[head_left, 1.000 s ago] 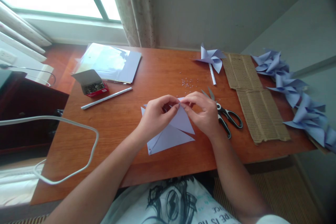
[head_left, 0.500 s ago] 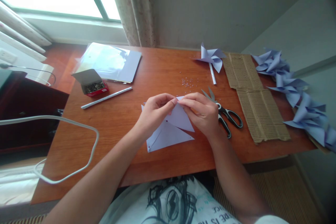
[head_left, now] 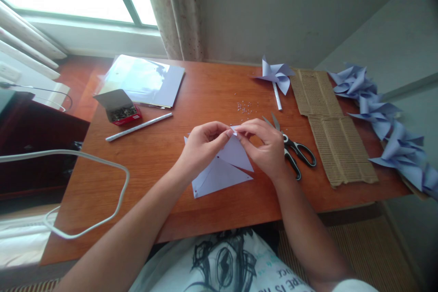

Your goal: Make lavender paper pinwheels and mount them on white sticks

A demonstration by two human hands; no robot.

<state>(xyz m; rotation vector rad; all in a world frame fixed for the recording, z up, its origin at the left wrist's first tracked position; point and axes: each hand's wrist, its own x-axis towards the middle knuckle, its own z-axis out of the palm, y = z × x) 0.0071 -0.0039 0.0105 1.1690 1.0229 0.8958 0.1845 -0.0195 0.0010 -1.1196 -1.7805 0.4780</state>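
Left hand point(head_left: 201, 148): pinches paper's top corner.
Right hand point(head_left: 265, 146): pinches the same corner, fingertips meeting.
Paper point(head_left: 222, 171): on desk point(head_left: 191, 91), stretching toward 7 o'clock from both hands.
Scissors point(head_left: 290, 146): 3 o'clock, beside right hand.

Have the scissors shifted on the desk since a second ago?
No. The scissors lie in the same spot beside the corrugated cardboard, just right of the right hand.

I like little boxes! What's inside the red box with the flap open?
The red box on the table holds a heap of small dark metal bits, too tiny to tell apart. Anything beneath that top layer is hidden.
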